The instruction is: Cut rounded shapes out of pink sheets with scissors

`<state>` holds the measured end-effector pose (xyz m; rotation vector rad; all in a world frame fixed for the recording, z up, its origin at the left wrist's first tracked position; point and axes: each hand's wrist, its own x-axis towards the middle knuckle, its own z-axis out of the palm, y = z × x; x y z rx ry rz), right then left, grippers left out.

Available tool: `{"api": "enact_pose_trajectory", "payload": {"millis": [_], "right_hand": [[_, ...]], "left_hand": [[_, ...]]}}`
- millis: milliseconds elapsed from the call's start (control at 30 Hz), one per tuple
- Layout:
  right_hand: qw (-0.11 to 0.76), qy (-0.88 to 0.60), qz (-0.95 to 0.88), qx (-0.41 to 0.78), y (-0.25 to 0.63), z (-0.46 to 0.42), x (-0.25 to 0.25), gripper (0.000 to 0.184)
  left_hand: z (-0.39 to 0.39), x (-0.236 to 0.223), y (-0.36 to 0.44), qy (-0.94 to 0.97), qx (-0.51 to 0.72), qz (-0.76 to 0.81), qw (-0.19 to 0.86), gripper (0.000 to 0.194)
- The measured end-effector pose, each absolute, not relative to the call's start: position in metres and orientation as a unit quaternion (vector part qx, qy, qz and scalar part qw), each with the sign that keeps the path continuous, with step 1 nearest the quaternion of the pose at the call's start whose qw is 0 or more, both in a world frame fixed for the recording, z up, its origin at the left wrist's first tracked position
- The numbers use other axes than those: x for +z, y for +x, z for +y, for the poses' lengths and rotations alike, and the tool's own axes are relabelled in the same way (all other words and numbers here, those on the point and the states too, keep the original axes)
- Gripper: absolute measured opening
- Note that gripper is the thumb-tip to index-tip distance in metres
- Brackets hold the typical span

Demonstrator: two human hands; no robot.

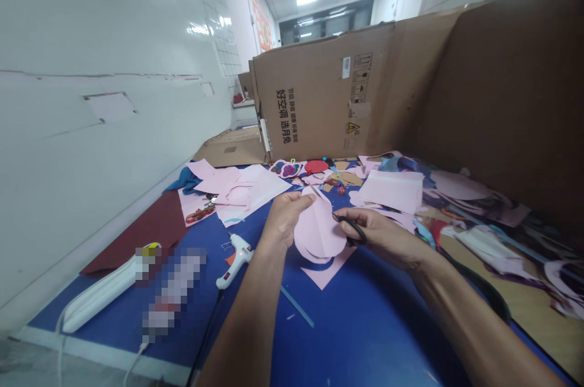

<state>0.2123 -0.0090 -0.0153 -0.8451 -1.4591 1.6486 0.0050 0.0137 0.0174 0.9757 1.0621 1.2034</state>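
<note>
My left hand (286, 216) pinches the upper left edge of a pink paper cutout (322, 226), thumb on top. The cutout is rounded, with a fold line down its middle. My right hand (376, 233) is closed around the black handles of a pair of scissors (353, 229). Their blades reach up along the cutout's right side, and the tip shows near its top edge. Whether the blades are apart is hard to see. A pink offcut (326, 274) with a curved cut edge lies on the blue tabletop (347, 326) just below the cutout.
A white hot glue gun (237, 262) lies left of my left forearm, near a blue-grey glue stick (297, 306). Pink sheets (232, 186) and scraps cover the back. A large cardboard box (328, 95) stands behind them. A white power strip (104, 292) sits at the left edge.
</note>
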Motion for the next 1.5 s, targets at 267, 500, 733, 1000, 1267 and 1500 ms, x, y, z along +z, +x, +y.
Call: {"api": "enact_pose_trajectory", "payload": {"millis": [267, 500, 733, 1000, 1267, 1500], "right_hand": [[0.386, -0.32, -0.582, 0.641, 0.214, -0.008, -0.0156, 0.048], [0.379, -0.332, -0.6, 0.621, 0.2147, -0.0101, -0.0096, 0.05], [0.366, -0.327, -0.607, 0.625, 0.2159, -0.01, -0.0088, 0.045], [0.364, -0.322, -0.607, 0.629, 0.2163, -0.0111, -0.0084, 0.041], [0.367, -0.327, -0.607, 0.625, 0.2169, -0.0104, -0.0097, 0.042], [0.363, -0.33, -0.61, 0.622, 0.2175, -0.0087, -0.0113, 0.046]], "left_hand": [[0.0144, 0.0173, 0.0049, 0.415, 0.517, 0.454, 0.595, 0.032], [0.0144, 0.0182, 0.0032, 0.414, 0.511, 0.453, 0.602, 0.035], [0.0144, 0.0183, 0.0019, 0.424, 0.51, 0.449, 0.599, 0.035], [0.0144, 0.0182, 0.0037, 0.423, 0.51, 0.448, 0.6, 0.031], [0.0143, 0.0188, 0.0036, 0.424, 0.51, 0.448, 0.6, 0.028], [0.0152, 0.0173, 0.003, 0.424, 0.505, 0.448, 0.603, 0.027]]}}
